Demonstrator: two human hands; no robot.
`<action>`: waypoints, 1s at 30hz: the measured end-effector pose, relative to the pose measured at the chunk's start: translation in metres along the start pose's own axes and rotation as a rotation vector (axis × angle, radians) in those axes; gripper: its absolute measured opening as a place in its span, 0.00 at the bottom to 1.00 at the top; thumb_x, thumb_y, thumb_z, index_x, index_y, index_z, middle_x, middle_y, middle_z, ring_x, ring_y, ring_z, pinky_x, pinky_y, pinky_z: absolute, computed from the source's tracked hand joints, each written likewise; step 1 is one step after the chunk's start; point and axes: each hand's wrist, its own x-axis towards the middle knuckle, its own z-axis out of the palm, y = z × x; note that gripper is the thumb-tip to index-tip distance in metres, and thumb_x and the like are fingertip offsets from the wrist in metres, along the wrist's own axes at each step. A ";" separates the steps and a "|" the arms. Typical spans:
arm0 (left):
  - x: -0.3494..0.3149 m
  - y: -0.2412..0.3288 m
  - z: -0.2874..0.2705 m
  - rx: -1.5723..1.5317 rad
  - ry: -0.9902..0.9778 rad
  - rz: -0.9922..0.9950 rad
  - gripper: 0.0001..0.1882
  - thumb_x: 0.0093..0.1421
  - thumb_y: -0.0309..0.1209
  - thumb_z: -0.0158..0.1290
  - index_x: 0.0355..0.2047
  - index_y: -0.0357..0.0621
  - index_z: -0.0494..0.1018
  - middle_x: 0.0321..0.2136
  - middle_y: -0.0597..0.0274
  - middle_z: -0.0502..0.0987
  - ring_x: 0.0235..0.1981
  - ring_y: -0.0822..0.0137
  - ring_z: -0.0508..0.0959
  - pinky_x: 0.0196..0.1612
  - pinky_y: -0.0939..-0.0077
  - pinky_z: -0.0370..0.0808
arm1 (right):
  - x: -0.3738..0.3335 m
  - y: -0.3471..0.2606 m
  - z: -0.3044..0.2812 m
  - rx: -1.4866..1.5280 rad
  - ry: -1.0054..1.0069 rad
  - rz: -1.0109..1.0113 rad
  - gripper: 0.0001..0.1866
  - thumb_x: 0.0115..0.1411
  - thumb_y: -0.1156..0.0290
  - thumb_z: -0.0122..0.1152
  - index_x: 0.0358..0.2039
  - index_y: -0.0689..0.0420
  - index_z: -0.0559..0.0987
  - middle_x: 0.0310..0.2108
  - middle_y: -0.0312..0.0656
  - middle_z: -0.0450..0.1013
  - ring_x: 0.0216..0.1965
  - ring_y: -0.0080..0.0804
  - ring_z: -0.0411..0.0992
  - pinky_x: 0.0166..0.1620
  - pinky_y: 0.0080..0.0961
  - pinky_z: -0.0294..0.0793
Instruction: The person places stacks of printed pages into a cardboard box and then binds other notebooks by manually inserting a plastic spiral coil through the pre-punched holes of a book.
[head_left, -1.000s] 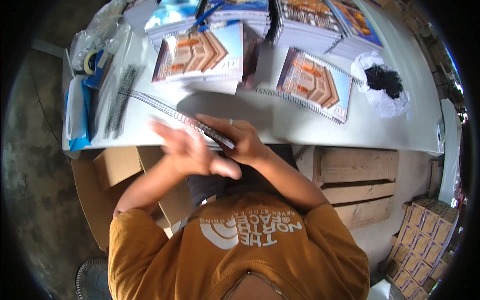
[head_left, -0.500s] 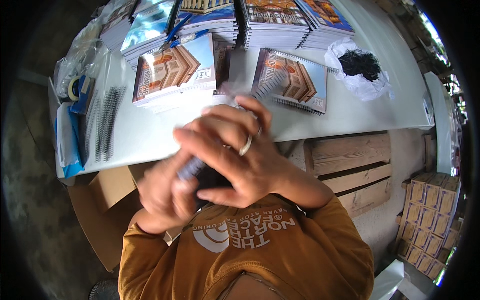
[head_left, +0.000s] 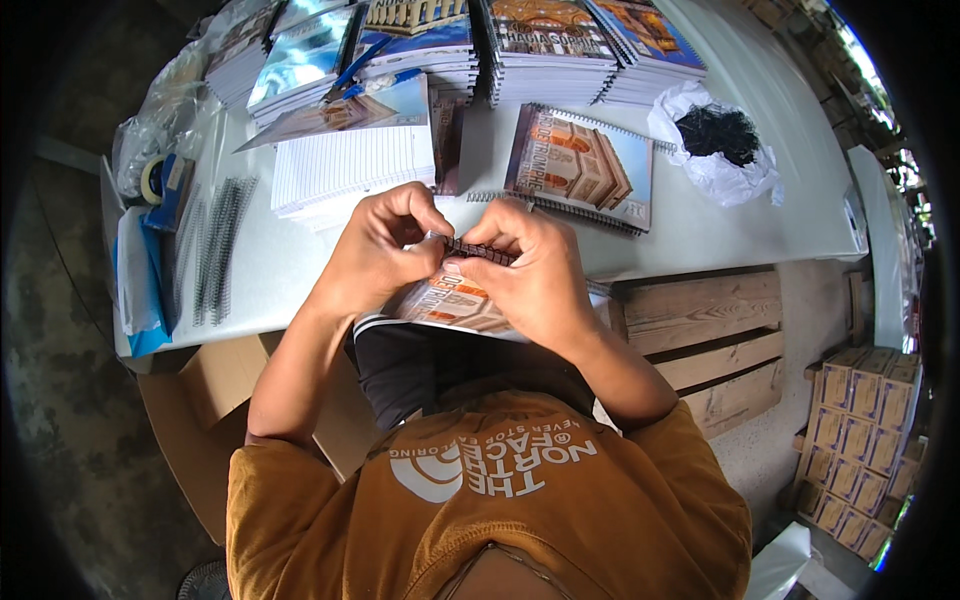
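Plainly in the head view, a crumpled white plastic bag (head_left: 735,186) sits open on the white table (head_left: 800,225), holding a tangle of thin black strands (head_left: 718,132). Below the table's left edge stands an open brown cardboard box (head_left: 210,378); its inside is shadowed and partly covered by the left forearm, so its contents cannot be made out. The far stacks of spiral-bound notebooks (head_left: 555,78) run up to the dark rim of the picture, some cut off there.

Both hands cover much of the black spiral coil (head_left: 487,252), and its left end is hard to make out under the fingertips. The left hand (head_left: 392,238) pinches that end between thumb and forefinger; the right hand (head_left: 532,268) pinches the coil farther along, thumb below and fingers curled above. The notebook with an orange-brown building on its glossy cover (head_left: 455,303) lies under and between the 2 hands, coil edge away from the body, near edge above the dark trousers (head_left: 400,365).
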 end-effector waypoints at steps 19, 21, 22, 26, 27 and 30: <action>0.100 -0.106 0.042 1.518 0.445 0.298 0.13 0.48 0.23 0.52 0.36 0.42 0.74 0.37 0.57 0.73 0.42 0.56 0.71 0.46 0.64 0.68 | -0.046 0.138 -0.088 -0.877 0.853 0.247 0.11 0.48 0.64 0.64 0.30 0.52 0.73 0.38 0.44 0.65 0.46 0.42 0.59 0.51 0.39 0.55; 0.089 -0.105 0.043 1.589 0.424 0.368 0.14 0.47 0.23 0.52 0.37 0.43 0.74 0.37 0.58 0.73 0.43 0.57 0.70 0.48 0.64 0.66 | -0.043 0.138 -0.086 -0.904 0.809 0.278 0.12 0.49 0.62 0.64 0.31 0.51 0.73 0.38 0.42 0.65 0.46 0.41 0.60 0.51 0.38 0.54; 0.081 -0.085 0.052 1.462 0.419 0.422 0.15 0.46 0.22 0.53 0.37 0.44 0.74 0.36 0.59 0.73 0.41 0.57 0.70 0.44 0.65 0.67 | -0.043 0.143 -0.089 -0.891 0.828 0.286 0.13 0.50 0.60 0.64 0.32 0.51 0.73 0.39 0.40 0.66 0.47 0.41 0.60 0.51 0.38 0.54; 0.050 0.010 0.028 1.385 0.510 0.446 0.24 0.43 0.19 0.56 0.44 0.45 0.71 0.42 0.52 0.73 0.44 0.51 0.72 0.49 0.64 0.67 | -0.048 0.146 -0.103 -0.761 0.814 0.294 0.18 0.50 0.56 0.64 0.38 0.51 0.73 0.42 0.42 0.66 0.48 0.42 0.59 0.52 0.40 0.53; 0.046 0.019 0.004 1.656 0.567 0.498 0.27 0.45 0.23 0.58 0.49 0.44 0.69 0.46 0.50 0.71 0.48 0.47 0.70 0.53 0.63 0.66 | -0.047 0.145 -0.100 -0.805 0.838 0.261 0.19 0.50 0.57 0.64 0.40 0.51 0.73 0.43 0.42 0.65 0.49 0.42 0.59 0.52 0.40 0.53; 0.022 0.009 -0.062 1.768 0.379 0.224 0.30 0.49 0.32 0.58 0.54 0.45 0.65 0.52 0.49 0.68 0.55 0.51 0.65 0.55 0.64 0.65 | -0.036 0.134 -0.086 -0.865 0.888 0.153 0.22 0.51 0.61 0.63 0.45 0.53 0.70 0.45 0.44 0.64 0.50 0.43 0.58 0.53 0.41 0.51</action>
